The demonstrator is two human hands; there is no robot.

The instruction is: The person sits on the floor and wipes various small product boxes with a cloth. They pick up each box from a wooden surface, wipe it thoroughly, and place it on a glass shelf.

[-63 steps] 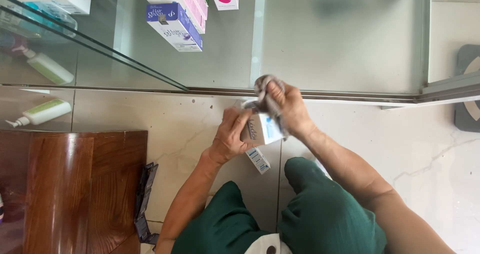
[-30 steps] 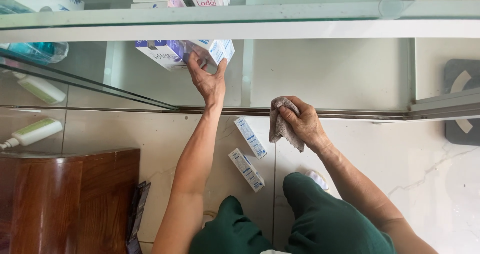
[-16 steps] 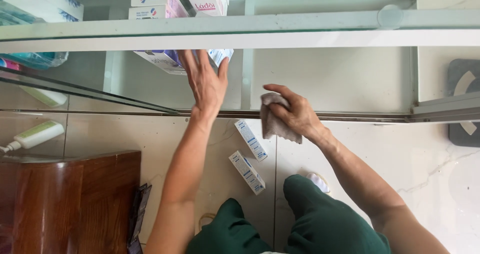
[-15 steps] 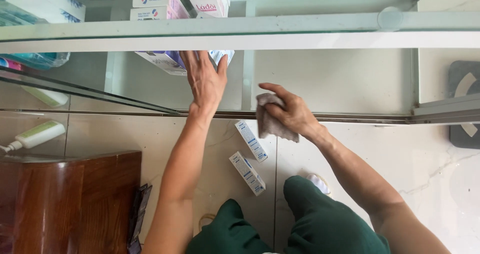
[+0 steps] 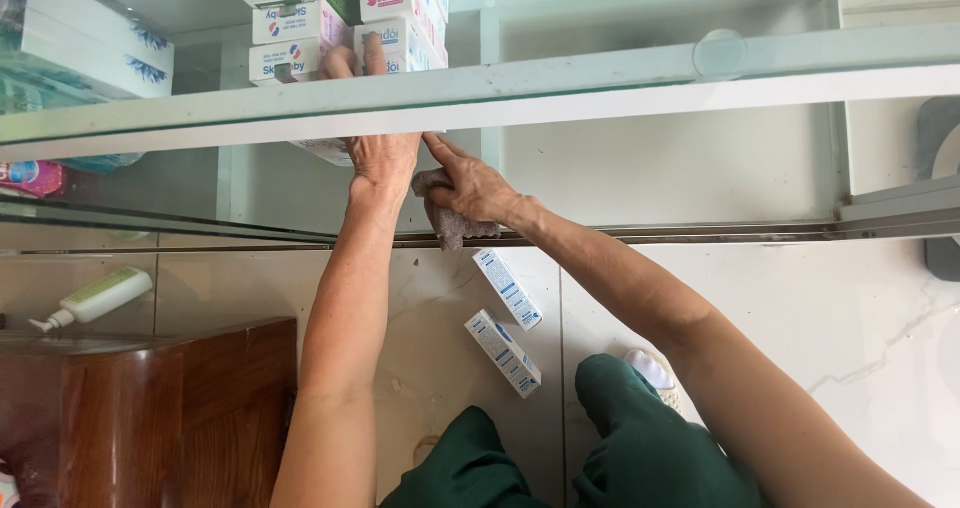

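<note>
Cloth: a crumpled grey cloth [image 5: 452,220] is bunched in the right hand [image 5: 472,186], hanging just below the front edge of the glass shelf [image 5: 620,73].
Right hand: closed around the cloth, forefinger stretched out toward the left hand, knuckles against the shelf's underside edge.
Left hand: the left hand [image 5: 382,148] reaches up past the shelf's front edge, fingers spread open; its fingertips [image 5: 372,56] show above the edge, touching the stacked white cartons [image 5: 300,38] near the shelf's left end. I cannot tell whether it grips one.
Floor: two small white-and-blue boxes [image 5: 505,320] lie on the pale tiles [image 5: 820,308], between the forearms, near the green-trousered knees [image 5: 640,448].
Left edge: a pump bottle [image 5: 95,298] lies on the floor beside a wooden stool [image 5: 170,408].
</note>
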